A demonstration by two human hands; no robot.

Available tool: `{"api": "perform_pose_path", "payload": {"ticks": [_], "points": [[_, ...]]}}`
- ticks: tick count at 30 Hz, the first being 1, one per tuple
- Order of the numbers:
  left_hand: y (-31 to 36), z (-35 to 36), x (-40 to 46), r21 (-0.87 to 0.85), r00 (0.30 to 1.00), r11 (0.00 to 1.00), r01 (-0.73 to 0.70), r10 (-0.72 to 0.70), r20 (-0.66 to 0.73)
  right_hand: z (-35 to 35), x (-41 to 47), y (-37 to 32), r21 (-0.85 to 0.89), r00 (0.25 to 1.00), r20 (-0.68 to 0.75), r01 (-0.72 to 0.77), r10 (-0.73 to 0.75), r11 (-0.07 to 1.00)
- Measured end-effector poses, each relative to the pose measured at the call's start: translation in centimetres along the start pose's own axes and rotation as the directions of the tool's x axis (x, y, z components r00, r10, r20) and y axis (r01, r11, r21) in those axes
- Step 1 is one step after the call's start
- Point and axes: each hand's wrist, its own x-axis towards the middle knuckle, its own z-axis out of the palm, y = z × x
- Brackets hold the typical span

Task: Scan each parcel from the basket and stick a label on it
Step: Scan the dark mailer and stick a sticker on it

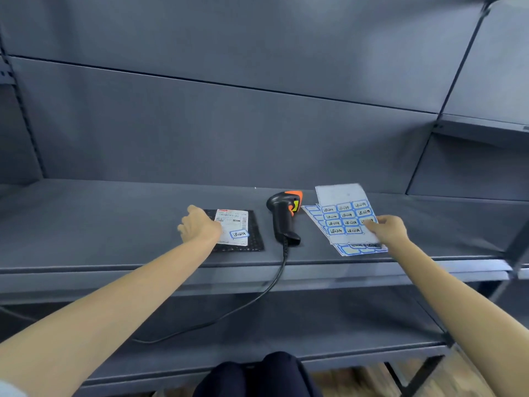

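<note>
A black bubble-wrap parcel (253,242) lies flat on the grey shelf (114,224). It bears a white shipping label (233,222) and a small blue-edged sticker (240,234). My left hand (199,226) rests on the parcel's left side, covering that edge. To the right, a black and orange barcode scanner (283,219) lies on the shelf with its cable running off the front edge. Further right lie sheets of blue-edged stickers (343,219). My right hand (389,229) touches the top sheet with its fingertips at the right edge. No basket is in view.
The scanner cable (257,299) hangs down over the shelf front to a lower shelf (315,333). Grey back panels rise behind the shelf. A metal upright (515,253) stands at the right end.
</note>
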Motion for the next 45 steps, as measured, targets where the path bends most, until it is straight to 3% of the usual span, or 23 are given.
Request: {"api": "perform_pose_path", "payload": {"ticks": [4, 9, 15, 20, 26, 36, 45], "points": [[-0.4, 0.0, -0.1, -0.026, 0.999, 0.998, -0.052, 0.052, -0.012, 0.6, 0.1, 0.9, -0.244, 0.999, -0.048, 0.011, -0.023, 0.970], [-0.3, -0.9, -0.6, -0.286, 1.000, 0.958, -0.027, 0.026, -0.006, 1.0, -0.1, 0.8, -0.482, 0.995, -0.078, 0.022, -0.067, 0.876], [0.3, -1.5, -2.1, -0.602, 0.996, 0.796, -0.067, 0.019, -0.086, 1.2, -0.9, 0.5, -0.592, 0.981, 0.016, 0.165, -0.193, 0.789], [1.4, -2.1, -3.2, -0.682, 0.992, 0.724, -0.106, 0.028, -0.125, 1.2, -1.7, 0.1, -0.639, 0.952, 0.103, 0.286, -0.289, 0.714], [3.6, 0.2, -7.2, -0.791, 0.981, 0.607, -0.077, 0.190, 0.050, -0.6, -2.3, 0.7, -0.694, 0.944, 0.110, 0.297, -0.311, 0.656], [7.3, 9.4, -17.2, -0.824, 0.851, 0.566, -0.035, 0.449, 0.272, -8.4, -4.0, 6.8, -0.728, 0.957, -0.042, 0.168, -0.288, 0.664], [5.4, 18.4, -24.8, -0.715, 0.712, 0.697, 0.057, 0.474, 0.519, -13.5, -6.3, 18.0, -0.631, 0.979, -0.168, -0.019, -0.113, 0.776]]}}
